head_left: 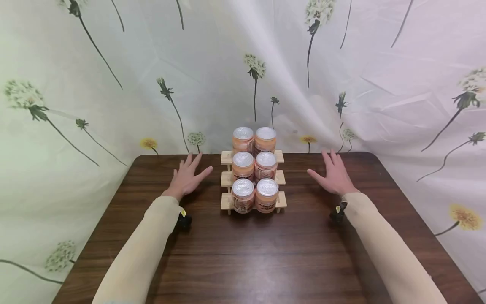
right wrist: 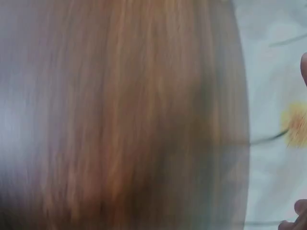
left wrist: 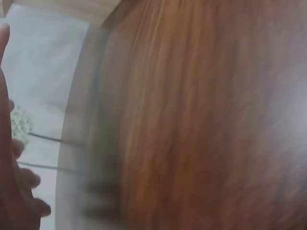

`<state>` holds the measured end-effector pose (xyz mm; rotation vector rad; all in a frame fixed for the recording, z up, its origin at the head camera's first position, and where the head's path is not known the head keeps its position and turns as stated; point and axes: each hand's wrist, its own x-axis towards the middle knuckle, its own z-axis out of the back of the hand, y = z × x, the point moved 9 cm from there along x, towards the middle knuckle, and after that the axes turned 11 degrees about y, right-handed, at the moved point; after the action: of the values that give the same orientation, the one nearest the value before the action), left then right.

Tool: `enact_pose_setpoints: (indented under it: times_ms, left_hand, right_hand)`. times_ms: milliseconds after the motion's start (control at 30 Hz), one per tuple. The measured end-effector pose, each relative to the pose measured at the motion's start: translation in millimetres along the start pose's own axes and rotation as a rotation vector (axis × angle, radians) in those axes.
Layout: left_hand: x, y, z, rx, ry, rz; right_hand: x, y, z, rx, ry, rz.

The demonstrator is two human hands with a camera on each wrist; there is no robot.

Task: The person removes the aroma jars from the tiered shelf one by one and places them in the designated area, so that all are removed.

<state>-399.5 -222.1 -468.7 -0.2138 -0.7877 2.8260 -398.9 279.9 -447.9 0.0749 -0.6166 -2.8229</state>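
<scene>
Several orange jars (head_left: 243,198) with silvery ribbed lids stand upright in pairs on a three-tier light wooden rack (head_left: 226,179), seen in the head view. To the left of the rack, my left hand (head_left: 185,179) has its fingers spread and holds nothing. On the other side my right hand (head_left: 335,174) is likewise spread, thumb toward the rack, with nothing in it. Both hands are apart from the jars. At the left edge of the left wrist view show the left fingers (left wrist: 32,179); only bits of the right fingers (right wrist: 300,211) enter the right wrist view.
The rack stands near the far edge of a dark brown wooden table (head_left: 250,261). Right behind that edge hangs a pale curtain (head_left: 212,63) printed with dandelions, which also runs along both sides. A small black device (head_left: 184,221) sits at the left wrist, another (head_left: 337,213) at the right.
</scene>
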Motion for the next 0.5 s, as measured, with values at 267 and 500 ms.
enact_pose_setpoints:
  times_ms: [267, 500]
  left_hand:
    - [-10.2, -34.3, -21.6, -0.479, 0.059, -0.177]
    - [-12.3, -54.9, -41.2, -0.843, 0.17, -0.208]
  right_hand:
    - [6.4, 49, 8, 0.213, -0.033, 0.088]
    - [16.7, 106, 20, 0.429, -0.013, 0.167]
